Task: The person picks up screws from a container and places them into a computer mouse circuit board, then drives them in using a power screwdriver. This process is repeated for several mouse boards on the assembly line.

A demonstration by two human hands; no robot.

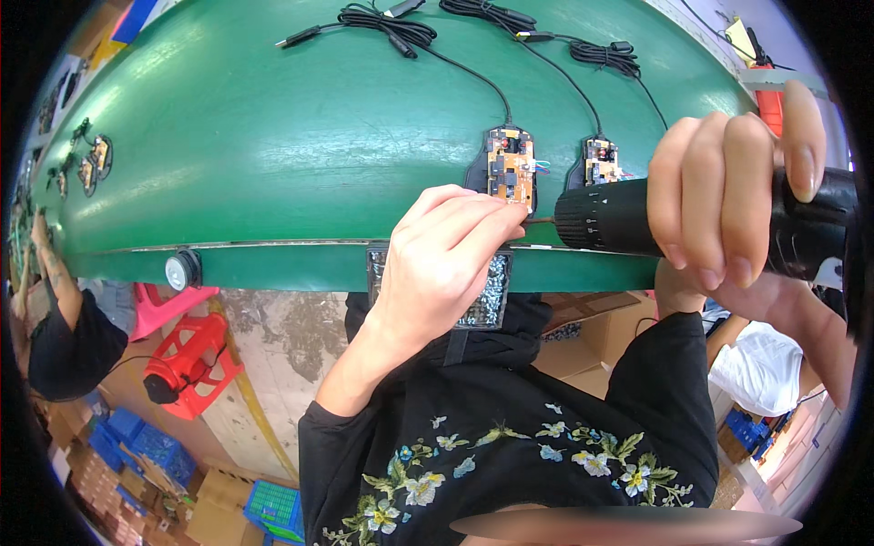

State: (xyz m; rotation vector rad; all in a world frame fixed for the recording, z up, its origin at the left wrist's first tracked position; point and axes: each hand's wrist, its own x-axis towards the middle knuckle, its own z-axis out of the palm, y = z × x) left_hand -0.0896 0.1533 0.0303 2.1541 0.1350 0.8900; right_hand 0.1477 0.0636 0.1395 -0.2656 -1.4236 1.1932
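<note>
In my right hand [728,200] is a black power screwdriver [619,217], held level with its bit [541,221] pointing left. My left hand [446,250] is closed, thumb and fingertips pinched at the tip of the bit; what they hold is hidden. Just beyond these fingers lies an opened computer mouse with a tan circuit board [512,168] and a black cable. A second opened mouse [601,159] sits to its right, partly behind the screwdriver. Below my left hand, at the table edge, a black tray [497,296] holds many small shiny pieces, probably screws.
Coiled black cables [387,27] lie across the far side of the green table [273,136]. More circuit boards [94,166] are at the far left, near a co-worker [77,337]. A round lamp-like thing [182,270] sits on the front edge. A red stool [187,369] stands below.
</note>
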